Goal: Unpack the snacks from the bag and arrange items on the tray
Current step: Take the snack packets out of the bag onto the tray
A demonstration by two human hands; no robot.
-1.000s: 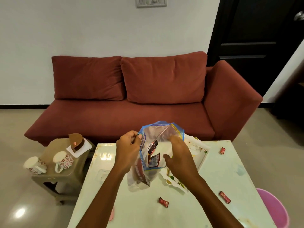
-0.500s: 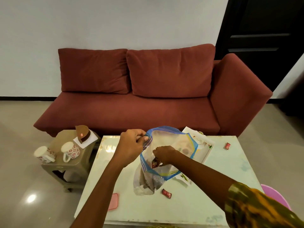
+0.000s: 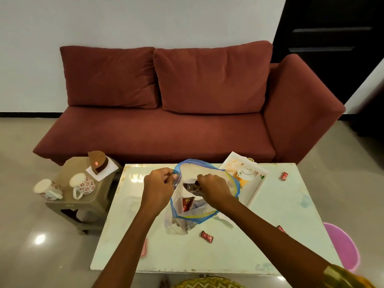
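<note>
A clear zip bag with a blue rim stands open on the pale table. My left hand pinches the bag's left rim and holds it up. Inside the bag's mouth, my right hand is closed on a dark brown snack packet. A red packet lies deeper in the bag. Behind the bag to the right sits the white tray, with a small white teapot on it. Small red candies lie loose on the table: one near the bag, one at the far right.
A red sofa runs along the table's far side. At the left, a low brown stool carries two patterned mugs and a brown box. A pink object stands at the table's right. A pink lid shows beside my left forearm.
My right hand went from the bag's outer rim into its mouth and closed on the dark packet. The left hand kept holding the rim. The head camera moved back and higher.
</note>
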